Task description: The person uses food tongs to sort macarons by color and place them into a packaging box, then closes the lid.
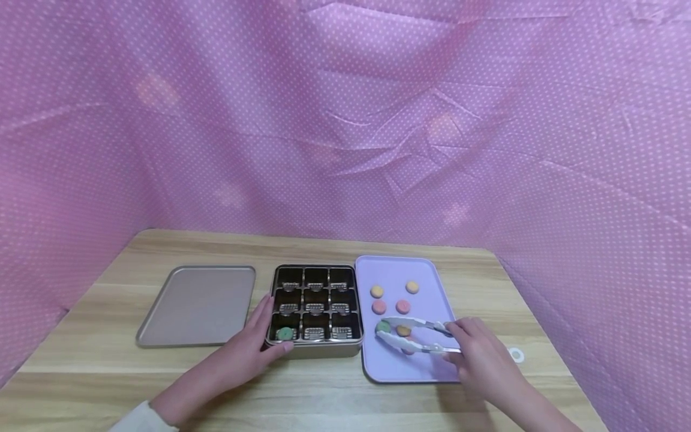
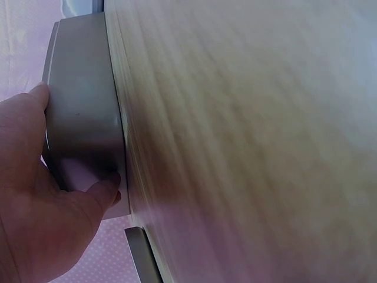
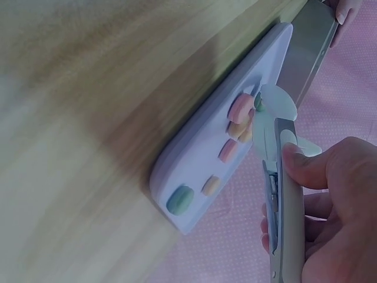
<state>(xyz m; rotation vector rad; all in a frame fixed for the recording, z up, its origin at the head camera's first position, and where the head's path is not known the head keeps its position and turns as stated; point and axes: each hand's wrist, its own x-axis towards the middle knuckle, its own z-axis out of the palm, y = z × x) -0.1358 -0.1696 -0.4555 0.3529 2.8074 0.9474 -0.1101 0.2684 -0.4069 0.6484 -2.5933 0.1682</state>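
Note:
My right hand (image 1: 480, 360) grips metal tongs (image 3: 290, 206) with pale, broad tips. Between those tips, low over the lavender tray (image 1: 380, 372), is a green macaron (image 1: 383, 327). Yellow macarons (image 1: 376, 291) and pink macarons (image 1: 402, 306) lie around it, some partly covered by the tongs. A sectioned metal box (image 1: 324, 350) stands against the tray's left side, another green macaron (image 1: 285, 333) in its front-left compartment. My left hand (image 1: 251, 351) holds this box at its front-left corner, thumb on the front wall and fingers along the left side.
A flat metal lid or tray (image 1: 200, 306) lies on the wooden table (image 1: 302, 396) to the left. One more green macaron (image 3: 180, 200) sits near a tray corner in the right wrist view. A white ring (image 1: 516, 355) shows beyond my right hand. Pink dotted cloth (image 1: 345, 150) hangs around the table.

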